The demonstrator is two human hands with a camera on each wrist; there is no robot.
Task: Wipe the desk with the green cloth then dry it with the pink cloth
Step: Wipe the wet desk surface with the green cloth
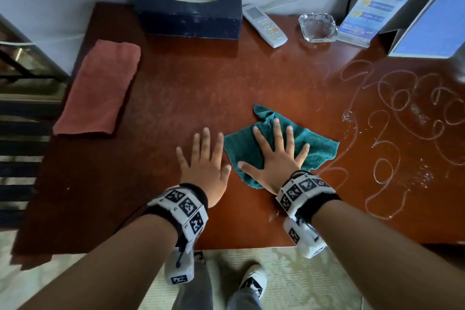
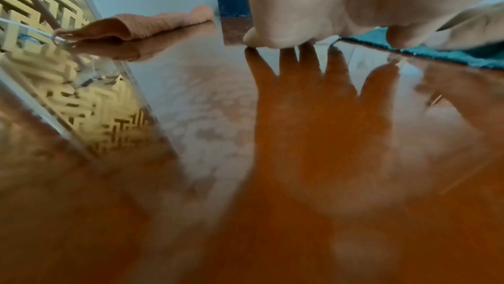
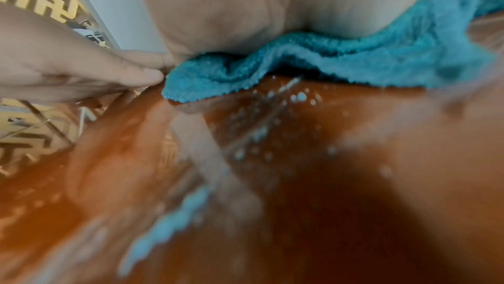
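The green cloth (image 1: 279,143) lies spread on the desk (image 1: 191,88), toward its front edge and a little right of centre. The right hand (image 1: 275,156) presses flat on top of the green cloth, fingers straight and fanned, gripping nothing. The left hand (image 1: 203,161) lies just left of the green cloth, palm down on bare wood with fingers spread and relaxed, its thumb close to the cloth's left edge; it holds nothing either. In the left wrist view its fingertips meet their own reflection on the glossy surface.

Right of the green cloth, looping trails and beads of water (image 1: 392,118) cover that side of the desk, and droplets sit just in front of the cloth's near hem in the right wrist view. By that, the wiping seems to be in its early part: the wet squiggles look undisturbed, and the wood left of the green cloth appears dry, though whether it has been wiped I cannot tell.

The pink cloth (image 1: 99,88) lies folded far to the left of the green cloth, near the desk's left edge, with no hand on it, so drying is not yet begun. Behind the green cloth, along the wall, stand a tissue box (image 1: 188,7), a remote (image 1: 264,25) and a glass ashtray (image 1: 318,26).
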